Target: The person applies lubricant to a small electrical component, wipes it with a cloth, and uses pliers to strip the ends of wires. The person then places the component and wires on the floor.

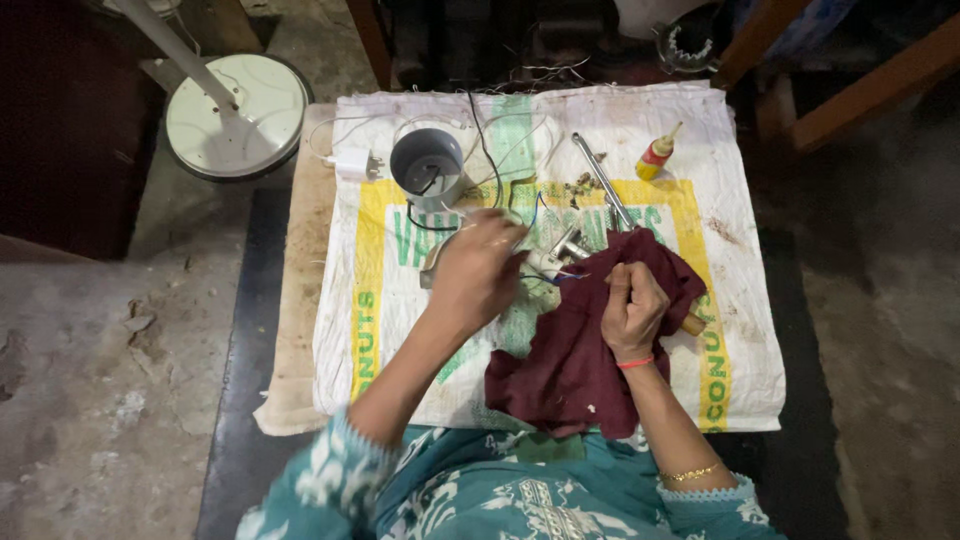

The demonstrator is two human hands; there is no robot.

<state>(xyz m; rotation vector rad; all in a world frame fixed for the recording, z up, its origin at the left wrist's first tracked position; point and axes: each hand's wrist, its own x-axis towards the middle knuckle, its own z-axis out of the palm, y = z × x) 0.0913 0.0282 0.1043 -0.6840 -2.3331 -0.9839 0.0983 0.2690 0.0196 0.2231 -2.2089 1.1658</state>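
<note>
The left hand (478,268) is curled around a small whitish metal part with thin blue and white wires trailing from it (548,262), which pokes out just beyond its fingertips; the grip looks like a pinch, though the back of the hand hides the fingers. The part looks light, rigid and hard, while its wires seem thin and easily bent or pulled loose, so the body, not the leads, is the safer place to hold. The right hand (632,308) is closed in a loose fist on a dark maroon soft cloth (575,355) that drapes toward the person's lap; a stubby wooden handle (692,324) peeks out beside that hand, but I cannot tell whether the hand holds it. The cloth is limp and will bunch wherever it is gripped. Both rest over a white woven plastic sack with green and yellow print (740,380). Beyond the left hand stands a grey cylindrical plastic housing (428,166) with black wire, and a white plug adapter (352,162). Beyond the right hand lie a long silver metal rod (600,180) and a small yellow bottle with a red cap (655,154). Loose wires crowd the space between.
</note>
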